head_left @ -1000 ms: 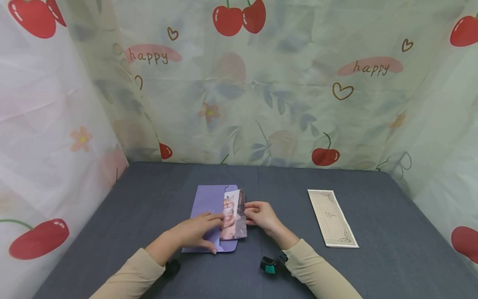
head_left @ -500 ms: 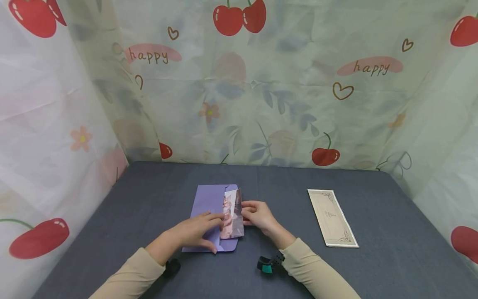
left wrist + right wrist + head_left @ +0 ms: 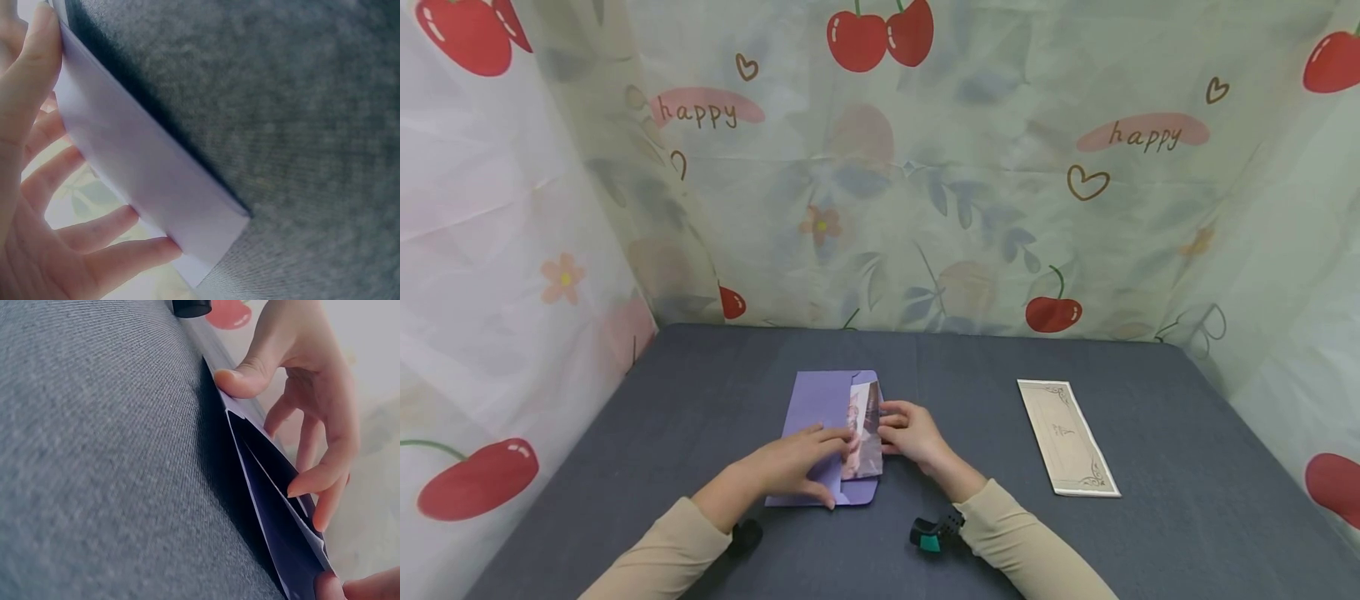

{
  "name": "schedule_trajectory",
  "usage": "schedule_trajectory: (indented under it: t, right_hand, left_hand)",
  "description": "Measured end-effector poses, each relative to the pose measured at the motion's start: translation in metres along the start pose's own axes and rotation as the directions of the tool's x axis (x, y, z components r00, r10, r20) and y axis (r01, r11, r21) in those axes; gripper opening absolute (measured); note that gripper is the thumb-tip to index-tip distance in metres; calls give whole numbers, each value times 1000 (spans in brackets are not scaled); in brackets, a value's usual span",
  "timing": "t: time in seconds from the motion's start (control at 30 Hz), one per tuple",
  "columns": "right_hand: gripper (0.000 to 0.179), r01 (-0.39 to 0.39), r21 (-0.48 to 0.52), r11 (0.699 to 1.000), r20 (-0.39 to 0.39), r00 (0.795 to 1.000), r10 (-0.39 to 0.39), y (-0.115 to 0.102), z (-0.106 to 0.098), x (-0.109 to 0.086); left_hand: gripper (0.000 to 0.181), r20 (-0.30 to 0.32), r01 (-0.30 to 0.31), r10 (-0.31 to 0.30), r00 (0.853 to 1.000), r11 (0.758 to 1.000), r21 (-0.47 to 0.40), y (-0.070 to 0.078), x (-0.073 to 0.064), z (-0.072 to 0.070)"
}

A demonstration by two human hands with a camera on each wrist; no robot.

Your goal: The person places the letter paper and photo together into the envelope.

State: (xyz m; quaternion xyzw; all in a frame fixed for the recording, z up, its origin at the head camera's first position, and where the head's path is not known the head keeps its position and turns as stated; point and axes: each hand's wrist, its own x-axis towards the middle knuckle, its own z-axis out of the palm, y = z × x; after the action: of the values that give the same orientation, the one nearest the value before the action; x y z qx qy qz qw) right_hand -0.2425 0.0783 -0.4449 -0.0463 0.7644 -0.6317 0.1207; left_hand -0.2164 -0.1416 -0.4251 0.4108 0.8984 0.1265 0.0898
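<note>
A purple envelope (image 3: pixel 820 396) lies on the dark table with its opening to the right. Partly inside it is a picture card (image 3: pixel 867 446) with a pink figure, its right part still showing. My left hand (image 3: pixel 793 460) rests on the envelope with fingers spread, fingertips at the opening's edge. My right hand (image 3: pixel 917 433) pinches the card's right edge between thumb and fingers. In the right wrist view the opening gapes around the card, and right-hand fingertips (image 3: pixel 328 586) hold the card's edge. The left wrist view shows the envelope (image 3: pixel 144 156) under my left fingers.
A cream card with an ornate border (image 3: pixel 1067 437) lies on the right of the table (image 3: pixel 955 367). Dark wrist devices (image 3: pixel 936 532) sit under both forearms. A cherry-print curtain (image 3: pixel 970 250) encloses the back and sides.
My right hand has moved left, sliding the picture card further into the envelope, so less of it shows. The left hand and envelope have stayed in place.
</note>
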Motion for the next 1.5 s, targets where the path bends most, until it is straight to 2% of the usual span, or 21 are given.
schedule_trajectory:
  t: [0.2, 0.53, 0.77, 1.27, 1.5]
  right_hand:
    - [41, 2, 12, 1000, -1, 1000, -2, 1, 4, 0]
    - [41, 26, 37, 999, 6, 1000, -27, 5, 13, 3]
    - [41, 23, 30, 999, 8, 1000, -23, 3, 16, 2]
    - [42, 22, 22, 1000, 3, 1000, -22, 3, 19, 4]
    - [40, 28, 6, 1000, 3, 1000, -28, -13, 22, -7]
  left_hand:
    - [58, -39, -51, 54, 998, 996, 71, 0, 1, 1]
    - [53, -26, -24, 25, 999, 999, 36, 0, 1, 1]
    - [53, -47, -41, 43, 998, 998, 43, 0, 0, 1]
    - [54, -21, -3, 3, 1000, 1000, 17, 1, 1, 0]
    - [55, -15, 9, -9, 1000, 1000, 16, 0, 2, 1]
